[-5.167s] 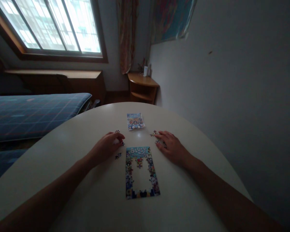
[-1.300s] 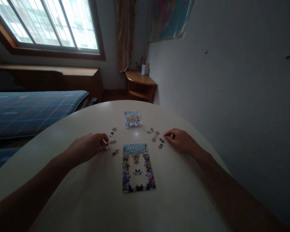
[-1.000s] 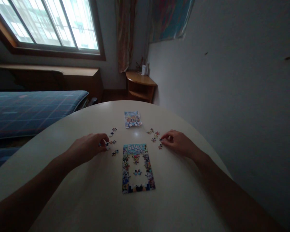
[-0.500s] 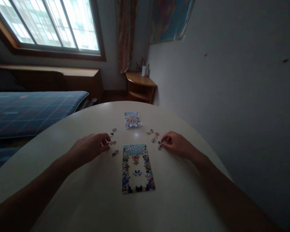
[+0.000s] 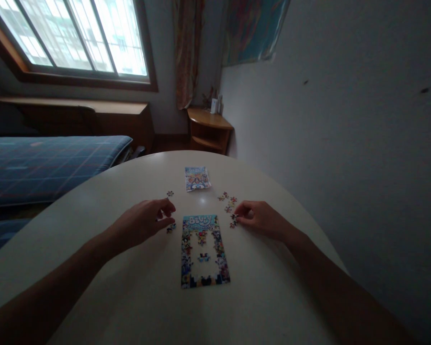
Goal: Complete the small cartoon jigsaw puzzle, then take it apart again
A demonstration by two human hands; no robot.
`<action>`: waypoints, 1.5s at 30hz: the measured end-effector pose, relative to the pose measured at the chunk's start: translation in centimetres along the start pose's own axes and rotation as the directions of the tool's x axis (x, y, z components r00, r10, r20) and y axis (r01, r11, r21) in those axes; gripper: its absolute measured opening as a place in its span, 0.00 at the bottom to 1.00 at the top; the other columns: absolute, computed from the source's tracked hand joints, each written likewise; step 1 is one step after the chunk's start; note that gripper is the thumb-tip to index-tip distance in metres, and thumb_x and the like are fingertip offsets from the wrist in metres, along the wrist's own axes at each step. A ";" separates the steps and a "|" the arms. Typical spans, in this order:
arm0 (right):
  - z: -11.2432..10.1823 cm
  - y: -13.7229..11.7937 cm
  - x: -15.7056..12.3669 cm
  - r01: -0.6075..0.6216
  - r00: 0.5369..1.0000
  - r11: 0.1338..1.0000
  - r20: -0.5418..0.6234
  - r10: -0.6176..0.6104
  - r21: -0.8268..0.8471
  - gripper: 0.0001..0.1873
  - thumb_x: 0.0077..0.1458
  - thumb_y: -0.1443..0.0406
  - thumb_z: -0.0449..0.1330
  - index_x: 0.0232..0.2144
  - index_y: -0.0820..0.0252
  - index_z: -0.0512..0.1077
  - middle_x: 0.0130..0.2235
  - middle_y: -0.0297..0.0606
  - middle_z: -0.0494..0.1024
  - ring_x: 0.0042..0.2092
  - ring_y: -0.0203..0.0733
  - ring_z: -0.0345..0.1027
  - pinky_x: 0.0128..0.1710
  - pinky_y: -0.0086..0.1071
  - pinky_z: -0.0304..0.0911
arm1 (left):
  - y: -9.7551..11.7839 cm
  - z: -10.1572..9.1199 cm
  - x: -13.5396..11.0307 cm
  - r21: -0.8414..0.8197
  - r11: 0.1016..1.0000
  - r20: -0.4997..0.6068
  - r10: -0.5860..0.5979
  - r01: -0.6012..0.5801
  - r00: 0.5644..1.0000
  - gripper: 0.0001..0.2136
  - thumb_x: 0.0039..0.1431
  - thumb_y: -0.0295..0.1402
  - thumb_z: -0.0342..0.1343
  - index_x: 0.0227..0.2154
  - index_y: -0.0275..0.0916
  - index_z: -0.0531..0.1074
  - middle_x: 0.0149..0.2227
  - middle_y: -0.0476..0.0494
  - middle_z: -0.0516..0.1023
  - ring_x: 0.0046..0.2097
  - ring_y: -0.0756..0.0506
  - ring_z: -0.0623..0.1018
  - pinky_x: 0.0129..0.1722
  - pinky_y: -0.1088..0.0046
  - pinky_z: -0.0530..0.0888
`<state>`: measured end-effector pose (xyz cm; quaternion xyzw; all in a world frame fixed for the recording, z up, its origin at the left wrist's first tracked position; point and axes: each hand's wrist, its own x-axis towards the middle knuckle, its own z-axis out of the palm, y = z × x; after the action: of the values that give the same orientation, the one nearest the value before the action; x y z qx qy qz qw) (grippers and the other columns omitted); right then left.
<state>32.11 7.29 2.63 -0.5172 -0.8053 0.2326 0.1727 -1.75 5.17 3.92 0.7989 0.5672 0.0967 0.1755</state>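
A half-built colourful jigsaw puzzle (image 5: 204,250) lies flat on the round white table (image 5: 140,287), its border filled and its middle mostly bare. My left hand (image 5: 146,220) rests just left of the puzzle's top corner, fingers curled and pinched over small loose pieces (image 5: 171,227). My right hand (image 5: 259,218) sits right of the puzzle, fingertips pinching a dark puzzle piece (image 5: 233,219). More loose pieces (image 5: 227,198) lie beyond it. A lone piece (image 5: 170,193) lies above my left hand.
A small picture card (image 5: 197,178) lies at the table's far side. The grey wall (image 5: 345,120) runs close along the right. A blue plaid bed (image 5: 50,163), a wooden corner shelf (image 5: 209,125) and a window (image 5: 72,38) stand beyond the table.
My right hand has slid left toward the puzzle, dragging a piece. My left hand has moved right, covering pieces seen before. Over five seconds more pieces appeared inside the puzzle.
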 end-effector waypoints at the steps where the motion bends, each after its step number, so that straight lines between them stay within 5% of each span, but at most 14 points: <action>1: 0.1 -0.2 0.0 0.032 0.999 0.999 -0.003 -0.032 0.032 0.05 0.53 0.65 0.61 0.34 0.58 0.76 0.34 0.37 0.79 0.35 0.39 0.71 0.37 0.33 0.64 | 0.2 0.2 -0.1 -0.005 0.997 -0.010 0.075 -0.075 0.997 0.13 0.59 0.42 0.55 0.44 0.42 0.74 0.44 0.42 0.78 0.43 0.42 0.78 0.42 0.64 0.73; 6: 1.8 -3.2 -0.6 0.174 0.985 0.972 -0.031 -0.172 0.159 0.04 0.57 0.64 0.61 0.34 0.56 0.76 0.37 0.36 0.79 0.39 0.38 0.71 0.42 0.33 0.65 | 1.6 2.2 -0.5 -0.011 0.872 -0.065 0.489 -0.490 0.870 0.17 0.60 0.40 0.57 0.51 0.45 0.69 0.58 0.41 0.68 0.58 0.40 0.69 0.56 0.57 0.68; 11: 4.6 -6.2 -1.7 0.150 0.989 0.965 -0.034 -0.146 0.214 0.05 0.57 0.65 0.62 0.36 0.55 0.77 0.36 0.35 0.81 0.39 0.39 0.73 0.43 0.34 0.65 | 2.2 4.6 -0.5 -0.023 0.793 -0.177 0.596 -0.609 0.783 0.10 0.63 0.30 0.52 0.46 0.43 0.72 0.48 0.42 0.76 0.52 0.43 0.73 0.52 0.61 0.70; 19: 6.0 -6.7 -1.9 0.122 0.991 0.940 -0.087 -0.099 0.318 0.07 0.58 0.63 0.61 0.38 0.54 0.78 0.37 0.35 0.82 0.39 0.40 0.76 0.45 0.36 0.68 | 1.9 5.6 -0.8 -0.160 0.832 -0.241 0.489 -0.531 0.838 0.07 0.62 0.32 0.54 0.41 0.41 0.74 0.41 0.43 0.80 0.45 0.45 0.76 0.47 0.64 0.72; 31: 6.0 -7.1 -2.2 0.082 0.997 0.906 -0.027 -0.077 0.416 0.07 0.58 0.64 0.60 0.39 0.55 0.75 0.36 0.33 0.82 0.38 0.38 0.77 0.41 0.32 0.69 | 2.1 5.9 -0.6 -0.161 0.808 -0.244 0.524 -0.567 0.816 0.06 0.64 0.34 0.56 0.41 0.42 0.75 0.38 0.46 0.81 0.41 0.47 0.77 0.45 0.68 0.72; 45: 5.8 -7.5 -2.4 0.128 0.990 0.904 -0.104 -0.093 0.408 0.09 0.55 0.67 0.62 0.40 0.57 0.73 0.36 0.35 0.80 0.38 0.38 0.75 0.40 0.32 0.68 | 3.1 5.8 -1.0 -0.190 0.827 -0.374 0.438 -0.529 0.818 0.03 0.62 0.32 0.57 0.35 0.40 0.74 0.32 0.47 0.79 0.35 0.48 0.77 0.36 0.73 0.73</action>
<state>24.45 1.26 1.87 -0.4317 -0.7580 0.3660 0.3242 2.64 2.31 -0.18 0.8576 0.3437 0.3450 0.1653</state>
